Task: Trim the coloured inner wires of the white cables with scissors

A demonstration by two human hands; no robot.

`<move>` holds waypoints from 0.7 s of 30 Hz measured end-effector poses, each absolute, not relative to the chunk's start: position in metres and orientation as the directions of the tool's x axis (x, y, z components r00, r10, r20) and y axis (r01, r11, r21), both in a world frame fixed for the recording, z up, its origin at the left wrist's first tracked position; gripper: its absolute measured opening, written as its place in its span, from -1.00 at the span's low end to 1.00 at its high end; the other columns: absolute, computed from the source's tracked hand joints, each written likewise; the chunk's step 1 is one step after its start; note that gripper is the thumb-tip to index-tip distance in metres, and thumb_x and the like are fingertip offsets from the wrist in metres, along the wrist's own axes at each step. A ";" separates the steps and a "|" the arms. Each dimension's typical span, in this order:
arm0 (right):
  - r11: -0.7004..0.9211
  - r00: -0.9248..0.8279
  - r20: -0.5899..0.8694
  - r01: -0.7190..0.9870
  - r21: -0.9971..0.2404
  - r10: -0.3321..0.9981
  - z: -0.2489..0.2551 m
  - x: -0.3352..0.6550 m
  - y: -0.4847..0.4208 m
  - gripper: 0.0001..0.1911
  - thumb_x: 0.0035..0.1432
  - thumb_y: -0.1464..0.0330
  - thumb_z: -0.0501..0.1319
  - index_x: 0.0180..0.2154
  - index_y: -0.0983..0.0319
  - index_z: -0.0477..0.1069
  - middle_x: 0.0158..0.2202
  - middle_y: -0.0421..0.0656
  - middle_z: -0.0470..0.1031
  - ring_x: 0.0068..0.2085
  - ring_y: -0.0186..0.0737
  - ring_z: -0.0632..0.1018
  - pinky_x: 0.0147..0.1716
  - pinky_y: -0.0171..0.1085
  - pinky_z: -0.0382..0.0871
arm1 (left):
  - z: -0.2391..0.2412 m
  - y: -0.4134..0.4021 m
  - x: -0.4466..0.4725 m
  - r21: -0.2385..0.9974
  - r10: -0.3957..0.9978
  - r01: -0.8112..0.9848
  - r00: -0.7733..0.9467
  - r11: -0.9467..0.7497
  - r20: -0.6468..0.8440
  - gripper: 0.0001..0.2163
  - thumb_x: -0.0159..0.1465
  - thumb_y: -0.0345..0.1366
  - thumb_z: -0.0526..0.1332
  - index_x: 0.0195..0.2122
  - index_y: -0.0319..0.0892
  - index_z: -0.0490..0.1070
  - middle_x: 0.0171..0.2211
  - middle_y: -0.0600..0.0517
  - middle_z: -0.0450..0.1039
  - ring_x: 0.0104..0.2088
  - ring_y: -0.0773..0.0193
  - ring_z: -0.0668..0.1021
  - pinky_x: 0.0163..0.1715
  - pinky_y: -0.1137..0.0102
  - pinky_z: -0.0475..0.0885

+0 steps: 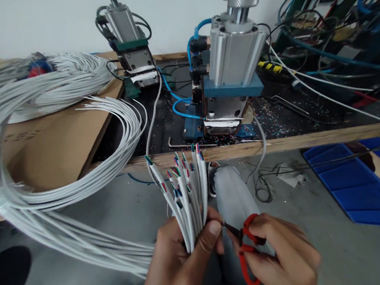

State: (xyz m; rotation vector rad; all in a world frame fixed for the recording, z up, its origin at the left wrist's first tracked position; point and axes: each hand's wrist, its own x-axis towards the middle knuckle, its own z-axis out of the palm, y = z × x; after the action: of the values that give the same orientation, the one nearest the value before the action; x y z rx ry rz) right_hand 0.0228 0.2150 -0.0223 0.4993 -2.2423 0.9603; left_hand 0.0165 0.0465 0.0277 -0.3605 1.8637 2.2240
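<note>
Head view: your workbench (313, 140) runs across the far side, with a grey press (233, 69) standing on it. White cables (47, 213) loop wide at the left. Near you, your left hand (180, 267) is closed around the cable ends (184, 184), held upright. Your right hand (281, 255) grips red-handled scissors (246, 246), seemingly just touching your left thumb.

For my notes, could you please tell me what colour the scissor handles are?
Red, clearest in the head view: the scissor handles in the right hand.
</note>
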 end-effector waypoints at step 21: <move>0.711 -0.696 0.702 -0.571 -0.411 -0.152 -0.025 0.021 0.219 -0.76 0.34 0.56 0.22 -0.35 0.16 0.34 -0.53 -0.32 0.36 -0.54 -0.34 0.37 -0.51 -0.26 0.30 | 0.027 0.042 0.014 0.957 0.001 -0.286 -0.958 0.039 -0.287 -0.67 0.33 -0.07 0.39 -0.52 -0.12 0.54 -0.60 0.13 0.33 -0.59 0.33 0.23 -0.51 0.41 0.26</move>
State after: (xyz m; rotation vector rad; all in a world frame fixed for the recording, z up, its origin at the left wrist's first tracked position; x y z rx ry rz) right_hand 0.0206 0.2188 -0.0253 0.5472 -2.2615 0.8308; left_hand 0.0142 0.0422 0.0271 -0.2945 2.1020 2.0221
